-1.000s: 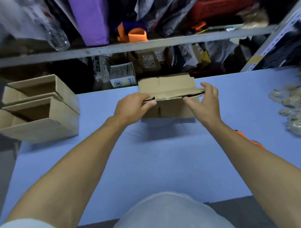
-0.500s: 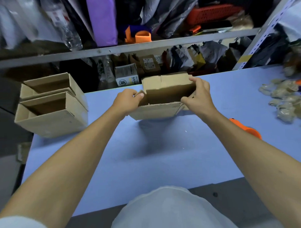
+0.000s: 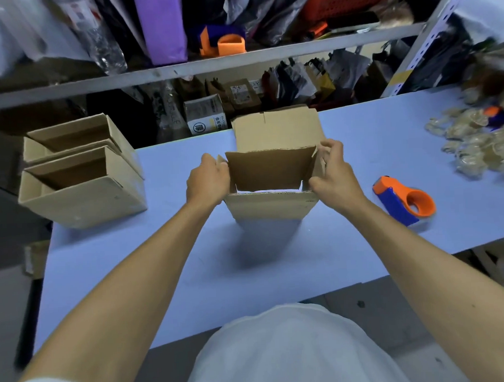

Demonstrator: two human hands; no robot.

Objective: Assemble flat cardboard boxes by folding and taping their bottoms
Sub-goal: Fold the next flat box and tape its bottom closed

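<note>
Both hands, left (image 3: 207, 179) and right (image 3: 333, 171), grip the box's (image 3: 271, 207) sides; it is now opened square, hollow, the table (image 3: 276, 261) visible through it.

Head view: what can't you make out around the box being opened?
- left hand fingertips: hidden behind the held box wall.
- Held box's underside: faces away.
- Tape dispenser: tape roll not visible.
- Pale clump pile: blurred, cut by right edge.

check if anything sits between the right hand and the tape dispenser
Nothing visible does. The right hand grips the box, and the tape dispenser lies to its right with only bare table between them.
</note>
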